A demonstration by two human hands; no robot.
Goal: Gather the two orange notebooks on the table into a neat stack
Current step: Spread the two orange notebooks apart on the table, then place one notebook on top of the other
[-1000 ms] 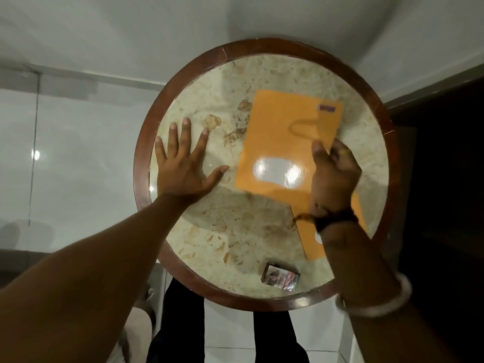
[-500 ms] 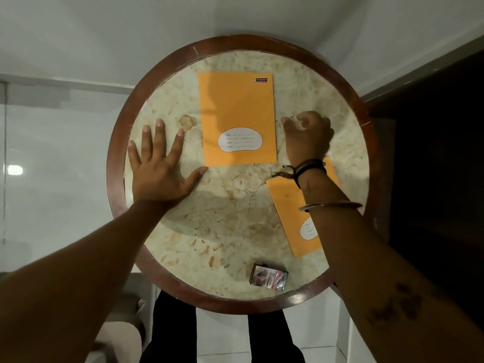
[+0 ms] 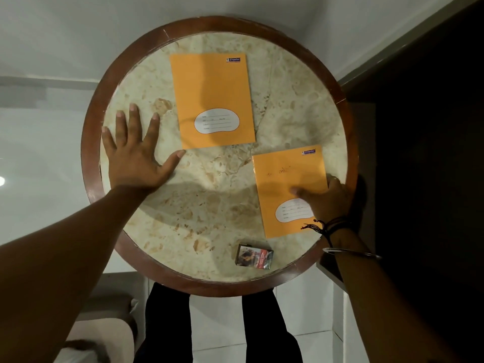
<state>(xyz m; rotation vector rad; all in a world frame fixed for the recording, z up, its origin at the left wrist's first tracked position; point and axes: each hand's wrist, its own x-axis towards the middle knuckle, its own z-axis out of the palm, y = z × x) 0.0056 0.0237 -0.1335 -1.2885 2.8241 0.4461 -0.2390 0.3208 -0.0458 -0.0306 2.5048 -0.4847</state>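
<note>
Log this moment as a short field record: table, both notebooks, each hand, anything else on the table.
table: round table, marble-look top, brown rim
far notebook: orange notebook, lying flat, untouched
near notebook: second orange notebook, flat near the right rim, apart from the first
left hand: left hand, open, palm flat on the tabletop
right hand: right hand, resting on the near notebook's right edge
other: small box at the near edge
stack: not yet made

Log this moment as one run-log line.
left hand flat on table | right hand on near notebook | far notebook apart | unstacked
</note>
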